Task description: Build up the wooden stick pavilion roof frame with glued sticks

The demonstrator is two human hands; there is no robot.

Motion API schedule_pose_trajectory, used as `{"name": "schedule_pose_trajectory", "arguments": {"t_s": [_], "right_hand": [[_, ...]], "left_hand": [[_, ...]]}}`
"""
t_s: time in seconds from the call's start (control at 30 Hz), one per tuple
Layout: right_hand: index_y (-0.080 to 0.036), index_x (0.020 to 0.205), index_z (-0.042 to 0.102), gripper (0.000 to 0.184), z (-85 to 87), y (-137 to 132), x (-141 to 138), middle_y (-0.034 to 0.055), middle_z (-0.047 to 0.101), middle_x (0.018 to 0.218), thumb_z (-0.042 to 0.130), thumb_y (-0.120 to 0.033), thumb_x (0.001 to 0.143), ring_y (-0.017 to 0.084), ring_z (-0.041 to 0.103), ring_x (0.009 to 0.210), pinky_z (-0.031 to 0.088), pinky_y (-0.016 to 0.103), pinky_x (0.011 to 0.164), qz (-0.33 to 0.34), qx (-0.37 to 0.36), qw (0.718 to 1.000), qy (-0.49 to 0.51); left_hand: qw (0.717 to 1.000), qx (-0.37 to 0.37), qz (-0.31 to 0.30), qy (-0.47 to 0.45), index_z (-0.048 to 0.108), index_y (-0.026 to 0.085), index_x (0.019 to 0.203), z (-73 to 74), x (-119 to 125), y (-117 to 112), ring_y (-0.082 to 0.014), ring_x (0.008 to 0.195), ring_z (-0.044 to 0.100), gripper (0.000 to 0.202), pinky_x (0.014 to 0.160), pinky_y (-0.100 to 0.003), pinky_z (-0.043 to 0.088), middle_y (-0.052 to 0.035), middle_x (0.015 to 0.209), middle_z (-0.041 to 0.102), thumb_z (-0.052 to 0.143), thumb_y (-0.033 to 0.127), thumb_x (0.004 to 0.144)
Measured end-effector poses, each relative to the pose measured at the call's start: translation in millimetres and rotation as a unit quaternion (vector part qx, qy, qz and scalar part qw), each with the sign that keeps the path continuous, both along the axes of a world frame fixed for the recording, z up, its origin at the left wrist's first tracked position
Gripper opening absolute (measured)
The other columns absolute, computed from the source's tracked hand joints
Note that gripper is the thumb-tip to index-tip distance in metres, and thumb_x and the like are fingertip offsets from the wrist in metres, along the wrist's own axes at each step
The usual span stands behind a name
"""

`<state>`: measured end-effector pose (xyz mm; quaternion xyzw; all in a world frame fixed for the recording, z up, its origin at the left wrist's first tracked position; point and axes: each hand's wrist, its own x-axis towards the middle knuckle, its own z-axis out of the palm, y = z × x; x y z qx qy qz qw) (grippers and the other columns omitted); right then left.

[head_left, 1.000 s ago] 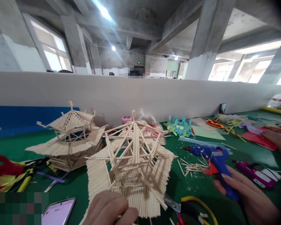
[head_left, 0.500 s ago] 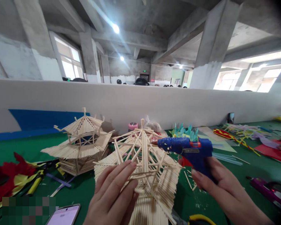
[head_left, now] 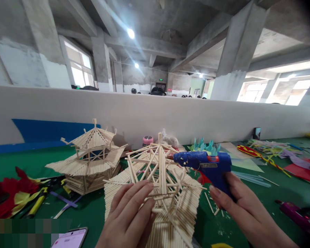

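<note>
A pagoda model of thin wooden sticks (head_left: 167,193) stands on the green table in front of me. My left hand (head_left: 130,215) rests on its near left side, fingers curled round the sticks and steadying it. My right hand (head_left: 237,210) grips a blue hot glue gun (head_left: 206,165) by the handle. The gun's nozzle points left and almost touches the upper right of the model's roof frame.
A second, finished stick pagoda (head_left: 89,158) stands behind to the left. Red and yellow paper craft (head_left: 7,198) and pliers lie at far left, a phone (head_left: 68,238) at the bottom edge. Coloured paper pieces (head_left: 268,148) and a purple object (head_left: 297,215) lie right. A white partition (head_left: 155,113) runs behind.
My right hand lifted the glue gun off the table and brought its nozzle to the model's top. My left hand moved up onto the model's side. The view tilted slightly upward.
</note>
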<state>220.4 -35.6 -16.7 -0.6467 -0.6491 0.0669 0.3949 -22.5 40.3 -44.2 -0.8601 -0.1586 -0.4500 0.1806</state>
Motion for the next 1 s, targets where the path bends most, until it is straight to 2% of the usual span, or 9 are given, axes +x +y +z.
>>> {"name": "schedule_pose_trajectory", "arguments": {"t_s": [0.53,0.8,1.0], "right_hand": [[-0.018,0.123,0.036,0.046,-3.1,-1.4,0.5,0.0101,0.052,0.116,0.039,-0.038,0.082,0.024,0.051,0.101,0.045,0.036,0.082,0.002,0.003,1.000,0.000],[-0.019,0.121,0.038,0.042,0.3,1.0,-3.2,0.0092,0.055,0.112,0.039,-0.036,0.083,0.022,0.053,0.097,0.046,0.035,0.081,0.016,0.015,1.000,0.004],[-0.017,0.122,0.038,0.045,-2.1,-2.8,-0.2,0.0103,0.055,0.111,0.039,-0.038,0.082,0.024,0.054,0.096,0.048,0.033,0.076,-0.009,-0.006,1.000,-0.009]], "left_hand": [[1.000,0.010,0.000,-0.010,0.058,0.011,0.087,-0.1,0.3,0.0,-0.0234,0.102,0.051,0.018,0.082,-0.039,0.040,-0.0137,0.097,0.062,0.049,0.005,0.072],[0.999,-0.012,0.010,0.028,0.056,0.012,0.091,-2.8,-5.7,-1.0,-0.0244,0.107,0.048,0.022,0.085,-0.041,0.039,-0.0139,0.104,0.059,0.052,0.004,0.071],[1.000,-0.018,0.009,0.019,0.056,0.011,0.092,-2.4,-4.1,-0.7,-0.0244,0.107,0.047,0.024,0.085,-0.042,0.039,-0.0142,0.105,0.059,0.053,0.003,0.070]]}}
